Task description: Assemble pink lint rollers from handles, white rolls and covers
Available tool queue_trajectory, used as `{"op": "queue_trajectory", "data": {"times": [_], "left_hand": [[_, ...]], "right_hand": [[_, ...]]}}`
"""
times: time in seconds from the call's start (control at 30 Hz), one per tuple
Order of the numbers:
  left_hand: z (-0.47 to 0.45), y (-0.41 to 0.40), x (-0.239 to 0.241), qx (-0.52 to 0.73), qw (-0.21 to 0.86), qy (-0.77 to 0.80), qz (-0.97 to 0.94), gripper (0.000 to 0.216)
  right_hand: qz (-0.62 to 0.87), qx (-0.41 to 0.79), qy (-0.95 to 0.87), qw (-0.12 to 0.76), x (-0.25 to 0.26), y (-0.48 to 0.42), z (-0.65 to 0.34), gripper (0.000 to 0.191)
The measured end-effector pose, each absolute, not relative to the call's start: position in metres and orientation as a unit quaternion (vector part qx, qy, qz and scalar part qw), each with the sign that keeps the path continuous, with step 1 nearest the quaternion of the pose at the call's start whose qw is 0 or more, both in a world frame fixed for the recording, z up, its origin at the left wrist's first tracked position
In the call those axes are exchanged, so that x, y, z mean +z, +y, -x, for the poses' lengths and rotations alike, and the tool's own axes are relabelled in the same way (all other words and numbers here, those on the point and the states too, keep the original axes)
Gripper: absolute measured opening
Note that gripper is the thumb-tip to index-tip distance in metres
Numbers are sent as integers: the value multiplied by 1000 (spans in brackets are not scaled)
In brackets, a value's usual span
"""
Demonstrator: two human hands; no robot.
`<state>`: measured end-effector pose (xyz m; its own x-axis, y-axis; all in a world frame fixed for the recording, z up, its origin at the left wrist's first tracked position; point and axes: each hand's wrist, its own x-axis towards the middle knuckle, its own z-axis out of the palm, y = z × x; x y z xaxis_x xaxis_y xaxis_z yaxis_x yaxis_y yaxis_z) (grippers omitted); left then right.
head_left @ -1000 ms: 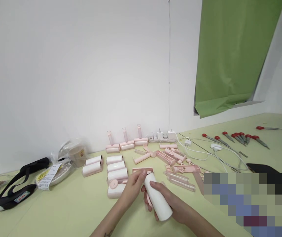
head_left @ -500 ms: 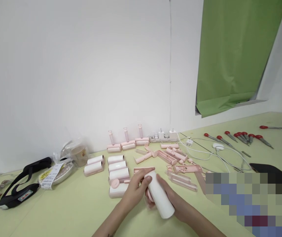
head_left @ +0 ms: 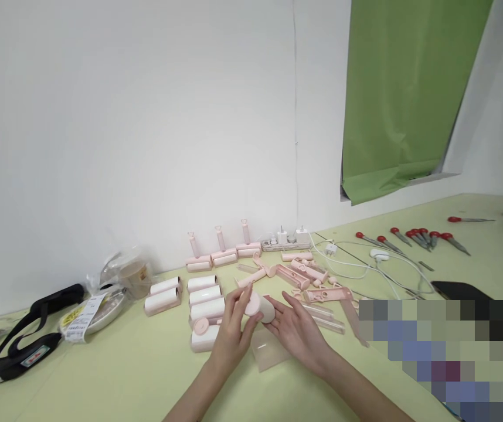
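My left hand (head_left: 229, 328) grips a white lint roller roll (head_left: 268, 312) by its end, where a pale pink round cap (head_left: 252, 305) faces me. My right hand (head_left: 302, 334) is open, palm up and fingers stretched, with its fingertips against the roll's other end. Under the hands a translucent pink cover (head_left: 271, 350) lies on the table. Just left of my left hand is a white roll in a pink holder (head_left: 205, 338), with a pink disc (head_left: 201, 326) on top. More white rolls (head_left: 207, 309) are lined up behind it.
Three pink lint rollers (head_left: 224, 257) stand with handles upright by the wall. Loose pink casings (head_left: 293, 275), clear covers (head_left: 326, 319) and a white cable (head_left: 366, 266) spread to the right. Red-handled screwdrivers (head_left: 422, 234) lie far right; a black strap (head_left: 18, 357) and bagged cup (head_left: 135, 278) sit left.
The roll has turned from slanting toward me to having its pink cap facing me. My left hand now grips the capped end, and my right hand has opened from around the roll.
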<state>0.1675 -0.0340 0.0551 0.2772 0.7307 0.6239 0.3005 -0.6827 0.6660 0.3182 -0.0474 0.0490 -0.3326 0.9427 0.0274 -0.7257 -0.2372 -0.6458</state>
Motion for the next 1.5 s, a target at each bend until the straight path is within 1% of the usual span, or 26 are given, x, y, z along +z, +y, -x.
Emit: {"op": "queue_trajectory", "data": {"times": [0.1, 0.17, 0.23, 0.3, 0.4, 0.47, 0.5, 0.57, 0.63, 0.67, 0.7, 0.73, 0.8, 0.83, 0.9, 0.97, 1.07, 1.17, 1.23, 1.37, 1.43, 1.5], "left_hand": [[-171, -40, 53, 457, 181, 289, -822, 45], [-174, -47, 54, 444, 184, 269, -835, 48], [-177, -53, 57, 442, 207, 258, -834, 50], [-179, -57, 61, 439, 254, 245, -827, 47], [-183, -57, 69, 472, 384, 237, -757, 42], [-187, -55, 75, 508, 509, 289, -632, 50], [-189, -54, 78, 502, 575, 323, -559, 53], [-194, -52, 81, 437, 688, 374, -442, 56], [-196, -49, 82, 394, 739, 395, -377, 55], [-195, -48, 82, 404, 742, 399, -356, 53], [-194, -45, 82, 427, 737, 402, -335, 49], [-191, -42, 82, 458, 729, 399, -314, 45], [-183, -35, 86, 514, 722, 377, -269, 36], [-178, -32, 89, 537, 722, 359, -246, 31], [-169, -27, 97, 576, 724, 324, -200, 26], [-163, -25, 105, 583, 736, 303, -166, 24], [-161, -27, 109, 574, 752, 295, -133, 24], [-164, -25, 104, 602, 734, 293, -115, 22], [-165, -21, 98, 626, 709, 308, -105, 23], [-165, -12, 85, 665, 653, 344, -111, 28], [-168, -9, 79, 674, 630, 363, -128, 29], [-175, -10, 74, 669, 620, 383, -148, 31]], "right_hand": [[217, 716, -362, 556, 47, -53, -317, 38], [262, 678, -411, 550, 44, -54, -317, 50], [299, 649, -434, 548, 40, -53, -319, 63], [317, 626, -446, 555, 37, -49, -323, 73], [341, 558, -496, 572, 39, -47, -328, 88], [364, 461, -559, 585, 44, -50, -327, 91], [374, 417, -594, 578, 47, -54, -326, 92], [383, 384, -655, 526, 53, -59, -323, 95], [388, 389, -701, 454, 60, -57, -322, 101], [393, 380, -718, 432, 64, -52, -323, 100], [402, 352, -734, 420, 68, -43, -325, 93], [413, 313, -749, 413, 72, -31, -328, 78], [433, 233, -774, 400, 77, 1, -335, 38], [439, 218, -781, 388, 78, 18, -337, 29], [444, 203, -796, 358, 73, 51, -337, 20], [443, 195, -810, 331, 63, 76, -330, 12], [436, 191, -823, 312, 46, 95, -314, 12], [432, 212, -816, 319, 40, 101, -307, 13], [438, 239, -794, 348, 45, 100, -311, 18], [450, 307, -715, 438, 63, 75, -324, 43], [446, 345, -688, 456, 72, 49, -324, 47], [438, 389, -665, 463, 78, 20, -318, 44]]}}
